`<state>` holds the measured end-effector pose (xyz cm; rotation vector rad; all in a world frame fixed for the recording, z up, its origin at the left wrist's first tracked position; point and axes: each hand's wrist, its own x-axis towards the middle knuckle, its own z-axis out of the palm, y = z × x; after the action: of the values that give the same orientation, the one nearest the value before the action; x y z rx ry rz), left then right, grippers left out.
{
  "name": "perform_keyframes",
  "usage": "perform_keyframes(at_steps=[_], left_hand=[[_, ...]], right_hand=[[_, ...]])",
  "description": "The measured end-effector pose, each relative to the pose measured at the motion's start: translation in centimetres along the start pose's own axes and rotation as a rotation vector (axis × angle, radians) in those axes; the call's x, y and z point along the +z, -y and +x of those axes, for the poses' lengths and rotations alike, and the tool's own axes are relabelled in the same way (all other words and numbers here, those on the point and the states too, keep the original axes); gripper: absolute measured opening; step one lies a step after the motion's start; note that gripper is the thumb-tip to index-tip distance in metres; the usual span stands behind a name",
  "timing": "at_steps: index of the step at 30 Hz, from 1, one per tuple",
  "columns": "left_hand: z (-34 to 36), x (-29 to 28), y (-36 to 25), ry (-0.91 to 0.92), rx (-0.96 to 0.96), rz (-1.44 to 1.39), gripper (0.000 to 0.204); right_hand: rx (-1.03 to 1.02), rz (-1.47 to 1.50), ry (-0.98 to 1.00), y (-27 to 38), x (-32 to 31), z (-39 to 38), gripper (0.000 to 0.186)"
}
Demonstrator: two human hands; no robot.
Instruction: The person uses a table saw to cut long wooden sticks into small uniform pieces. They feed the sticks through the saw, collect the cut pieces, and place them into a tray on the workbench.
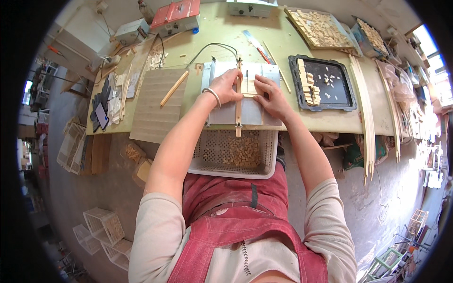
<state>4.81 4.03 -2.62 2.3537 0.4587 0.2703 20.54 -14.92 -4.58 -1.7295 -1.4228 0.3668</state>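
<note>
A metal-topped bench saw plate [222, 115] lies at the table's front edge, with a narrow wooden guide bar [238, 113] clamped down its length. My left hand [225, 87], with a pale bangle at the wrist, is closed at this bar, thumb and fingertips against it. Just right of the bar lies a pale thin wood piece [250, 95] on the plate. My right hand [272, 96] pinches at this piece's right end with curled fingers and thumb. A thin dark upright part [247, 73] shows between the hands.
Below the plate, a white perforated basket [269, 162] holds many small wood blocks. On the right, a black tray [349, 101] carries blocks and pale chips; long wood strips [365, 122] overhang the edge. A cardboard sheet [153, 113] with a wood stick [174, 88] lies left.
</note>
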Motion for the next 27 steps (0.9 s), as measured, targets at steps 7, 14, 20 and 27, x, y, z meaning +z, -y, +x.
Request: perform_keyframes(at_steps=[7, 14, 20, 27], left_hand=[[1.5, -0.9, -0.4, 0.054, -0.082, 0.047, 0.06], [-2.2, -1.5, -2.7, 0.19, -0.036, 0.28, 0.06], [-6.3, -1.0, -2.5, 0.331, -0.025, -0.179, 0.041], [-6.7, -0.2, -4.3, 0.154, -0.085, 0.026, 0.055]], right_hand=[[-0.002, -0.02, -0.009, -0.5, -0.4, 1.4, 0.056], [-0.007, -0.17, 0.047, 0.2, -1.1, -0.9, 0.058], [-0.019, -0.141, 0.067, 2.7, -0.9, -6.2, 0.057], [-0.048, -0.105, 0.034, 4.7, 0.9, -7.2, 0.058]])
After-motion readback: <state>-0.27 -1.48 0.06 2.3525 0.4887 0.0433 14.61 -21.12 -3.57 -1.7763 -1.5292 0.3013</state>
